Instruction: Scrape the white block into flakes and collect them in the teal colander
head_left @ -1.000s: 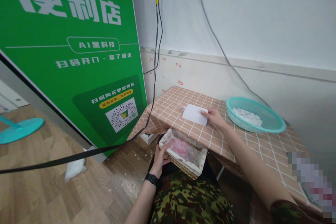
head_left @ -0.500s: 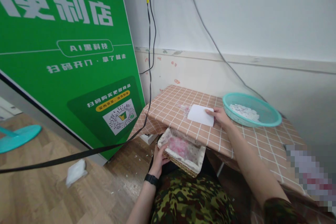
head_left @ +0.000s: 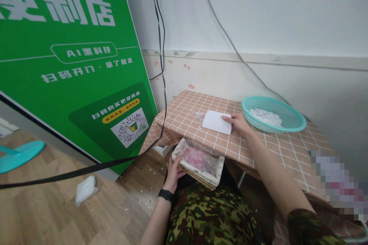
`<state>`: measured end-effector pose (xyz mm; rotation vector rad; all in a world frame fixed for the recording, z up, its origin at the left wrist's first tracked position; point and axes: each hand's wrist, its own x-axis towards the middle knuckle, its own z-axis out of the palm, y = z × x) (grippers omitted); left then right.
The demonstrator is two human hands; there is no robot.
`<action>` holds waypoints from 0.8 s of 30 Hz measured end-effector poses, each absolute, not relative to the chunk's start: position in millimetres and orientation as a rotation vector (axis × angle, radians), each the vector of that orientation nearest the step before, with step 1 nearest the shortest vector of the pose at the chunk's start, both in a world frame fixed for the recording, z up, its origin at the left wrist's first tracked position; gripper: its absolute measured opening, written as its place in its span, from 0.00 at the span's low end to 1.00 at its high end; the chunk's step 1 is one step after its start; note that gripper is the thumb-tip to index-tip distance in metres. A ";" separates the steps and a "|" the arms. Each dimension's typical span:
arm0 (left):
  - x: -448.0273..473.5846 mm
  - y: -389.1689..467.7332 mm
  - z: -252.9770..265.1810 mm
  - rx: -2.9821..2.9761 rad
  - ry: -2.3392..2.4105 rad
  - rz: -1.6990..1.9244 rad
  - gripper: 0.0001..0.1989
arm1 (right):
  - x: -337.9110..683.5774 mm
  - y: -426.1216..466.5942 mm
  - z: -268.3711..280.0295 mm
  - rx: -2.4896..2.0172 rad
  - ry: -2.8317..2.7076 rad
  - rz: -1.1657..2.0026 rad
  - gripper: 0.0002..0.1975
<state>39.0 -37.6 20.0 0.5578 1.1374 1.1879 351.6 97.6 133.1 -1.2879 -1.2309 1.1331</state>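
My left hand grips the left side of a cloth-lined wicker basket, held just below the table's front edge. Pinkish, translucent small pieces lie inside it; I cannot make out their kind. Between the thumb and fingers of my right hand is the right edge of a white card, close over the tabletop. Beside the card's left edge lies a small scatter of pink and clear bits, partly covered by it.
A turquoise plastic basket with white scraps stands at the right on the checked tablecloth. A black strap crosses in front of the green cabinet. A white plastic packet lies on the wooden floor.
The camera view has shifted slightly. My right hand and the card appear slightly farther left and up in the picture, while the left hand keeps hold of the wicker basket.
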 end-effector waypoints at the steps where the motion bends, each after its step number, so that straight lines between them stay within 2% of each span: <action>1: 38.8 -37.7 19.7 0.575 1.133 1.191 0.26 | 351.9 98.3 133.0 -1.287 -1.219 1.113 0.21; 24: 40.2 -38.0 21.9 0.563 1.155 1.213 0.25 | 352.4 98.3 131.9 -1.326 -1.227 0.999 0.21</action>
